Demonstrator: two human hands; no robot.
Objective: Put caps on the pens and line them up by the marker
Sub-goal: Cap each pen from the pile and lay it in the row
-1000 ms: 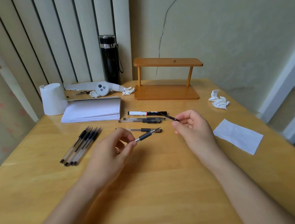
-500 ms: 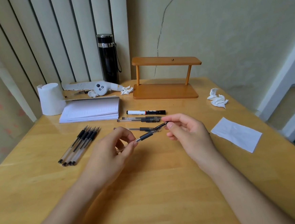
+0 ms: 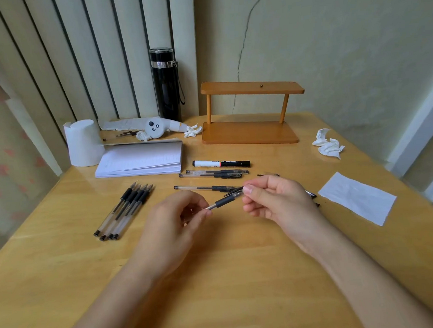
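Note:
My left hand (image 3: 178, 218) grips a clear pen with a black grip (image 3: 222, 202) by its barrel. My right hand (image 3: 278, 200) pinches a pen cap (image 3: 237, 192) over that pen's tip. The black-and-white marker (image 3: 220, 163) lies across the table further back. Two capped pens (image 3: 213, 174) lie side by side just in front of it, and a third pen (image 3: 207, 188) lies a little nearer. Several uncapped pens (image 3: 125, 209) lie bundled to the left. Loose caps (image 3: 312, 196) peek out behind my right hand.
A white notepad (image 3: 140, 159), a paper roll (image 3: 83, 143), a black flask (image 3: 165, 85) and a wooden shelf (image 3: 251, 132) stand at the back. A crumpled tissue (image 3: 328, 146) and a white paper slip (image 3: 358, 198) lie at the right.
My right hand has brought the cap from beside the marker onto the tip of the pen that my left hand holds. The left hand has stayed in place.

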